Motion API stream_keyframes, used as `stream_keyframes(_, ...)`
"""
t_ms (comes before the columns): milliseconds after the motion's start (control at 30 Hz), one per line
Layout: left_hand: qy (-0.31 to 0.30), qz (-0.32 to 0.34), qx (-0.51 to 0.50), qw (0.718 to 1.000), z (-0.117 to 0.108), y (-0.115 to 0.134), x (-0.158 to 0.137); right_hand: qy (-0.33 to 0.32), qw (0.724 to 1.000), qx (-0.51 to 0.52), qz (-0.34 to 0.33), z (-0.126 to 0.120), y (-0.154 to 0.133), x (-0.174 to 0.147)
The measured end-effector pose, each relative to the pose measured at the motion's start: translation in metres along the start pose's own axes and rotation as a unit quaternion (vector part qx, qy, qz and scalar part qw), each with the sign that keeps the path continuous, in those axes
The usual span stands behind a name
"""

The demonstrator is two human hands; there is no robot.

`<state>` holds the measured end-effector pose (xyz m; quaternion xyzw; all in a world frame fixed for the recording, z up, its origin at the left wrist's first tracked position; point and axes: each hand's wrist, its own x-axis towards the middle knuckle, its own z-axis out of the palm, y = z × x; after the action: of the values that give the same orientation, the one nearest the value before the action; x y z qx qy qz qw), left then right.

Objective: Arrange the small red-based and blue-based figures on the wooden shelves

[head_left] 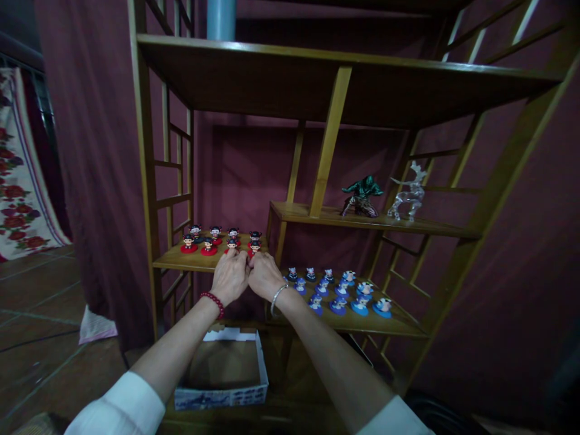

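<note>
Small black-haired figurines [208, 246] on round red bases stand in two rows on the left shelf [181, 258]. My left hand [230, 277], with a red bead bracelet, is closed at a front-row figurine [232, 243]; only its head shows above the fingers. Beside it and almost touching it, my right hand [266, 275], wearing a silver bracelet, has its fingers curled at the rightmost front figurine [254, 246]. The lower parts of both figurines are hidden behind my hands.
Several purple and blue figurines [338, 304] stand on the lower right shelf [385, 324]. Above it are a green dark statuette [363, 196] and a clear deer [410, 196]. An open cardboard box [222, 397] lies below my arms. A wooden divider [332, 142] rises behind.
</note>
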<state>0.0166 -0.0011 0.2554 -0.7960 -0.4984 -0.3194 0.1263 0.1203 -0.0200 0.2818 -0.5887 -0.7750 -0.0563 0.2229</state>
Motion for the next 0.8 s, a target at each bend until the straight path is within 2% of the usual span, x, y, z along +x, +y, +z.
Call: stream_keyframes(800,0.056,0.000,0.001,0.998,0.0088,-0.0024,-0.0033,0.034,0.999,0.020,0.007,0.0094,0.0037,-0.0007)
